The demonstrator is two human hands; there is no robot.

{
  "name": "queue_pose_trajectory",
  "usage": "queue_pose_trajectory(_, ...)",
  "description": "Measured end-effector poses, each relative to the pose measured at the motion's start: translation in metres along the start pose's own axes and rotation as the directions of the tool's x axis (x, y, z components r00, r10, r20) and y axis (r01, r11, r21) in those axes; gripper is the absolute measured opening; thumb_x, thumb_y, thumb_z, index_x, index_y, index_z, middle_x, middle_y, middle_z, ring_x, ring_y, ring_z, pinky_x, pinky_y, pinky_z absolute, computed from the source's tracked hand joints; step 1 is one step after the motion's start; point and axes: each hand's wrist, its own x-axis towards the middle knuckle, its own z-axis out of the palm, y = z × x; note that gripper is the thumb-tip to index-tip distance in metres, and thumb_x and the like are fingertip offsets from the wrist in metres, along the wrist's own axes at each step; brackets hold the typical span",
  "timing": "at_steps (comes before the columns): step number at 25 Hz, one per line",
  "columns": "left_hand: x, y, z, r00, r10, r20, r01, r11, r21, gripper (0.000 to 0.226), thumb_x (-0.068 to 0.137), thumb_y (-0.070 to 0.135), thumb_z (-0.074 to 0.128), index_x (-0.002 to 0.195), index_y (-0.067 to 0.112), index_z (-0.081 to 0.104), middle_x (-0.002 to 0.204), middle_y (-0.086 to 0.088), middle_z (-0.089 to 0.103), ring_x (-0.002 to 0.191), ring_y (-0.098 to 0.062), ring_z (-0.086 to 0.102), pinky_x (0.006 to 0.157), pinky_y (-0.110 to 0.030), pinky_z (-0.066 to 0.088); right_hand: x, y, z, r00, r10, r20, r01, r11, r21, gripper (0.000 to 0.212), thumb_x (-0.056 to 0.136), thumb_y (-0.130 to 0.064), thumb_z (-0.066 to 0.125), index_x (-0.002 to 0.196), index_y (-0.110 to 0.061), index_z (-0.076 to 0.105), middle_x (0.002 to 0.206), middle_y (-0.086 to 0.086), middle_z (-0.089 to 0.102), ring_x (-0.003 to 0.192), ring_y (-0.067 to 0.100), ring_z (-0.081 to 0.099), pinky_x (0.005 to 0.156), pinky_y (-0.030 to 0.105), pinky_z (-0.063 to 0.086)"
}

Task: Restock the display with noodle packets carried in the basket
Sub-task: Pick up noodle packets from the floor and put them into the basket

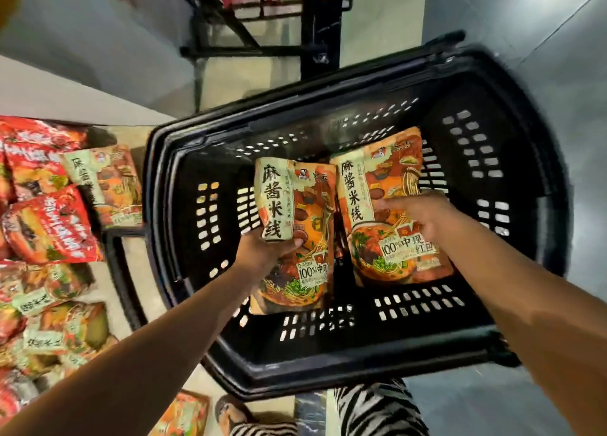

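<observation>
Left grip (pixel 266 251) clamps the side edge of one noodle packet (pixel 297 205), right grip (pixel 418 220) curls onto a second packet (pixel 377 179), both inside the black basket (pixel 328 370); display packets (pixel 49 228) lie just left of it

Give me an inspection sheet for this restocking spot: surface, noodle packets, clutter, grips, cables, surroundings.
Surface: pale display shelf at left, mostly covered by stock.
Job's things: black basket; two orange noodle packets held over its floor, left packet and right packet; one matching packet lies on the display.
Clutter: red packets heaped on the display.
Grips: left hand grips the left packet; right hand grips the right packet.
Cables: nothing seen.
Surroundings: grey floor, black rack ahead, striped trousers below.
</observation>
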Motion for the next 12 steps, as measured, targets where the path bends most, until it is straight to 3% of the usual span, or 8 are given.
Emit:
queue_pose_trajectory(2, 0.021, -0.004, 0.008, 0.999, -0.024, 0.038, 0.026, 0.997, -0.076, 0.045, 0.071, 0.019, 0.086, 0.110, 0.010, 0.066, 0.103, -0.006, 0.075, 0.088, -0.021, 0.073, 0.078, -0.034, 0.058, 0.027, 0.002, 0.002, 0.994, 0.044, 0.099, -0.037, 0.997, -0.070, 0.102, 0.054, -0.038, 0.089, 0.142, -0.013, 0.043, 0.150, 0.010, 0.042, 0.143, 0.029, 0.032, 0.116, 0.046, 0.024)
queue_pose_trajectory(4, 0.038, -0.008, 0.013, 0.995, -0.041, 0.087, 0.053, 0.989, -0.137, 0.045, 0.072, 0.018, 0.085, 0.112, 0.011, 0.067, 0.104, -0.005, 0.075, 0.094, -0.023, 0.073, 0.089, -0.040, 0.056, 0.049, 0.008, 0.003, 0.990, 0.065, 0.129, -0.049, 0.991, -0.127, 0.110, 0.039, -0.045, 0.095, 0.137, -0.017, 0.051, 0.148, 0.009, 0.046, 0.140, 0.028, 0.037, 0.118, 0.048, 0.026)
queue_pose_trajectory(6, 0.051, -0.013, 0.019, 0.996, -0.052, 0.072, 0.060, 0.990, -0.124, 0.040, 0.075, 0.022, 0.084, 0.110, 0.016, 0.067, 0.103, -0.001, 0.075, 0.096, -0.021, 0.071, 0.090, -0.037, 0.055, 0.065, 0.015, 0.001, 0.999, 0.026, 0.039, -0.022, 0.995, -0.095, 0.098, 0.037, -0.040, 0.098, 0.124, -0.015, 0.059, 0.133, 0.012, 0.060, 0.126, 0.029, 0.054, 0.110, 0.050, 0.039)
queue_pose_trajectory(8, 0.055, -0.013, 0.023, 0.998, -0.064, -0.028, 0.065, 0.998, 0.027, 0.042, 0.083, 0.029, 0.077, 0.118, 0.012, 0.063, 0.110, -0.003, 0.071, 0.098, -0.022, 0.068, 0.086, -0.034, 0.055, 0.073, 0.021, 0.001, 0.980, -0.071, -0.188, 0.050, 0.992, -0.115, 0.073, 0.053, -0.031, 0.095, 0.115, -0.009, 0.063, 0.120, 0.016, 0.067, 0.105, 0.029, 0.065, 0.091, 0.040, 0.052)
queue_pose_trajectory(10, 0.045, -0.009, 0.024, 0.994, -0.068, -0.090, 0.087, 0.967, 0.238, 0.042, 0.094, 0.031, 0.065, 0.124, 0.003, 0.056, 0.118, -0.010, 0.065, 0.105, -0.026, 0.063, 0.083, -0.034, 0.050, 0.073, 0.025, 0.004, 0.900, -0.211, -0.381, 0.020, 0.893, -0.449, 0.077, 0.066, -0.035, 0.088, 0.127, -0.005, 0.051, 0.127, 0.020, 0.060, 0.115, 0.034, 0.057, 0.090, 0.038, 0.047)
queue_pose_trajectory(12, 0.026, -0.003, 0.021, 0.998, 0.007, -0.067, 0.018, 0.931, 0.364, 0.035, 0.098, 0.036, 0.057, 0.122, 0.012, 0.048, 0.117, -0.005, 0.058, 0.103, -0.024, 0.058, 0.081, -0.033, 0.045, 0.059, 0.029, 0.016, 0.877, -0.359, -0.319, 0.011, 0.678, -0.735, 0.093, 0.070, -0.045, 0.083, 0.140, -0.008, 0.036, 0.137, 0.020, 0.049, 0.129, 0.039, 0.042, 0.103, 0.039, 0.036)
